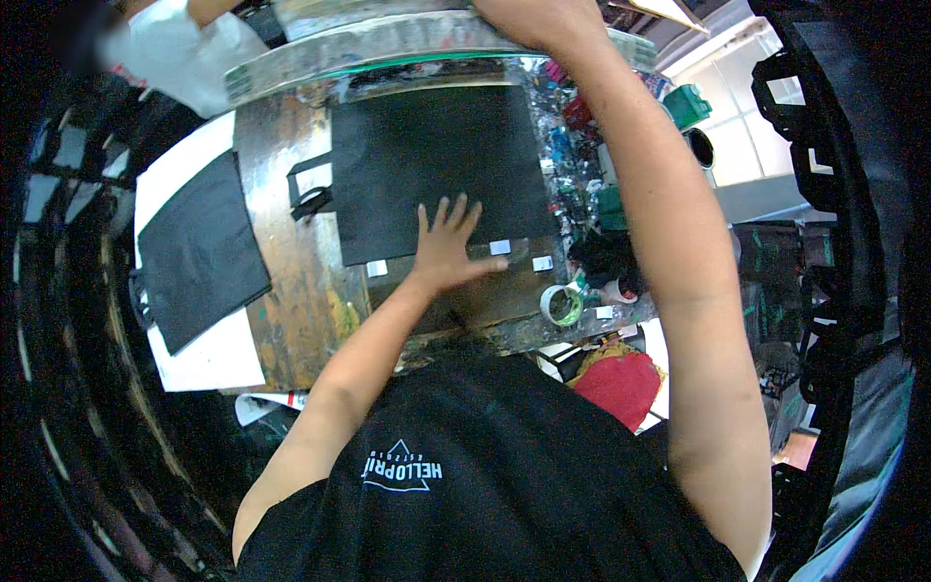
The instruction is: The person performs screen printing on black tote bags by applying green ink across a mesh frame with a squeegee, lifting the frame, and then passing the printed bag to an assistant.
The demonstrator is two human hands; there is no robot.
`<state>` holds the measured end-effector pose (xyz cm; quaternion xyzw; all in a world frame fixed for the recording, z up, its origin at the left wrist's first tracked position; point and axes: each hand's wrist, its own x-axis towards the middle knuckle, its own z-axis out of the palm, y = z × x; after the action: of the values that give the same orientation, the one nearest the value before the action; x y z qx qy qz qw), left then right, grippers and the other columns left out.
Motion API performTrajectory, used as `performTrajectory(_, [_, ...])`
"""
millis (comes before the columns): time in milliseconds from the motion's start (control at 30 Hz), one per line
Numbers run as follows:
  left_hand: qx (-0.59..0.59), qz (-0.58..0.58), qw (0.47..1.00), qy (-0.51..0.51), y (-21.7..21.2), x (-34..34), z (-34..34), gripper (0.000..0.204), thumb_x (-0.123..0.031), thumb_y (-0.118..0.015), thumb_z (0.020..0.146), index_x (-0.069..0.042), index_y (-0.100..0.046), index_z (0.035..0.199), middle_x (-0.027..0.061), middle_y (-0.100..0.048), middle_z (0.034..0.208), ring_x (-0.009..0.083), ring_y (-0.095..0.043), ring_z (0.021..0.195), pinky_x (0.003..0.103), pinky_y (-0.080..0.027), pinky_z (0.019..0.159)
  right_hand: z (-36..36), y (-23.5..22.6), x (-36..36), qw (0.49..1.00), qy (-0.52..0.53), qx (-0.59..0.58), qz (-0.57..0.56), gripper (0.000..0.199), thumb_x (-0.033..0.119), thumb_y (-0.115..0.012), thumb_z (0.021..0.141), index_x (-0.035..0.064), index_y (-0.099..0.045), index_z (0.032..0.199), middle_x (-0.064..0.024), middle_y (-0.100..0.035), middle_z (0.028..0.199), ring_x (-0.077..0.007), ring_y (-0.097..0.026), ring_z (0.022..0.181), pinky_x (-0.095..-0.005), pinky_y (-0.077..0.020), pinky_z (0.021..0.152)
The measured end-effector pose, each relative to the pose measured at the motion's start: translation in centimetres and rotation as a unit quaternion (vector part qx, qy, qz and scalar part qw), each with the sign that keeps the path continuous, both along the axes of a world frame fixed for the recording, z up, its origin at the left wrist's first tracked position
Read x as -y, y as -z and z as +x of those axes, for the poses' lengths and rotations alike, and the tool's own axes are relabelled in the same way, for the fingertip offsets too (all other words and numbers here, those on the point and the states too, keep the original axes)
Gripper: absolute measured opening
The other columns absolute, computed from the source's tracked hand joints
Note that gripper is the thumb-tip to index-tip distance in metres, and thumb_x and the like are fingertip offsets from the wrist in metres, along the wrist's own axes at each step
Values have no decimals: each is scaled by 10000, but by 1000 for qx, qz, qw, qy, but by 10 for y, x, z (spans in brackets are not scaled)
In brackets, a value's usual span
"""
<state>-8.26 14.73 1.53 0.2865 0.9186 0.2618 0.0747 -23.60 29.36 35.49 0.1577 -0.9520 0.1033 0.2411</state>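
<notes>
A black cloth bag (pixel 436 155) lies flat on the paint-stained worktable (pixel 281 262), its strap loop (pixel 310 199) sticking out to the left. My left hand (pixel 446 250) is open at the bag's near edge, fingers spread over the cloth and thumb out to the right. Beyond the bag, a screen-printing frame (pixel 388 50) spans the back of the table. My right arm reaches far forward, and my right hand (pixel 543 19) is over that frame at the top of the picture. Its fingers are cut off by the picture's edge, so their grip is hidden.
Another black bag (pixel 204 254) lies on a white sheet (pixel 228 359) at left. Small white tags (pixel 499 247) and a roll of tape (pixel 561 305) are near the front edge. A green container (pixel 687 107) stands at right. A person in a white shirt (pixel 184 53) is at far left.
</notes>
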Motion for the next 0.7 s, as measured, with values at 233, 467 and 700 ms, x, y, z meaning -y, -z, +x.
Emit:
performTrajectory(233, [287,754,564,-176,-176,109,10,1099,-818,-468,876,-91,-102,1613,304,-364,1536,423,-370,1447,574,-321,1181,82,99,-18,991,-12,20,128,555,451,-706,857,115,-591,1284,-154,-645,1110,-333,-609,1087,-506,-427,887])
performTrajectory(467, [440,669,527,-286,-42,128,79,1255,-937,-342,809,-42,37,1603,305,-150,1610,480,-273,1469,581,-336,1162,121,214,-17,965,-22,227,134,609,167,-801,766,161,-491,1290,-142,-598,1128,-360,-573,1141,-539,-420,886])
performTrajectory(700, [458,646,506,-343,-13,128,81,1252,-943,-338,803,-68,49,1610,312,-106,1623,494,-272,1463,555,-371,1149,135,226,-18,941,-35,298,155,659,224,-834,749,151,-486,1304,-140,-623,1134,-364,-605,1109,-558,-446,837])
